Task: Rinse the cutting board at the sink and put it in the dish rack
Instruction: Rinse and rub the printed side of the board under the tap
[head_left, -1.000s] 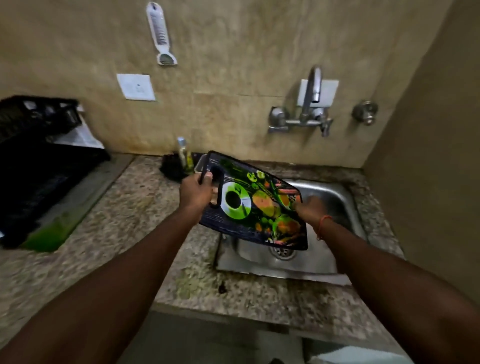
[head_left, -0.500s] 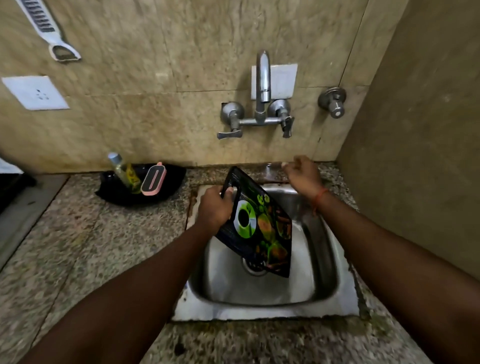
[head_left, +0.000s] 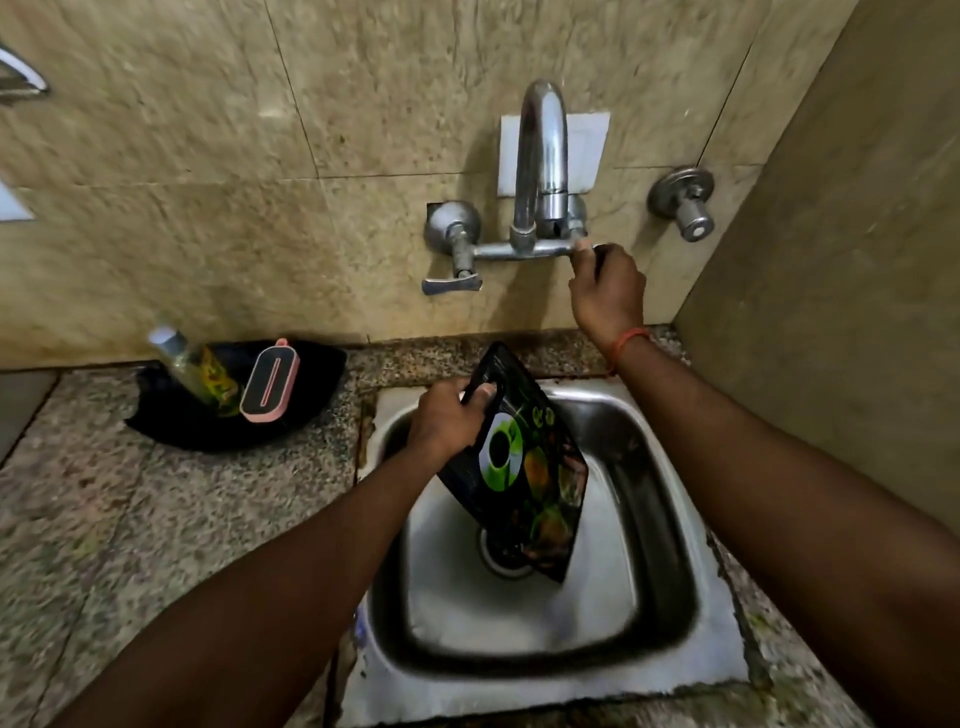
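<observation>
The left hand (head_left: 447, 423) grips the black fruit-printed cutting board (head_left: 524, 467) by its handle, tilted down into the steel sink (head_left: 670, 519). The right hand (head_left: 608, 291) closes on the chrome tap's right handle (head_left: 584, 244). No water runs yet; turning it comes next.

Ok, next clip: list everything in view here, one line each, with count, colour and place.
cutting board: 1, black with green and orange print, tilted into the sink, held by its handle
sink: 1, steel, set in the counter
tap: 1, chrome, on the wall above the sink
left tap lever: 1, chrome, pointing left
wall valve: 1, chrome, right of the tap
black tray: 1, on the counter left of the sink
bottle: 1, clear with yellow-green label, leaning in the tray
scrubber: 1, pink and black, in the tray
counter: 1, speckled granite
left hand: gripping the board's handle
right hand: on the tap's right handle
</observation>
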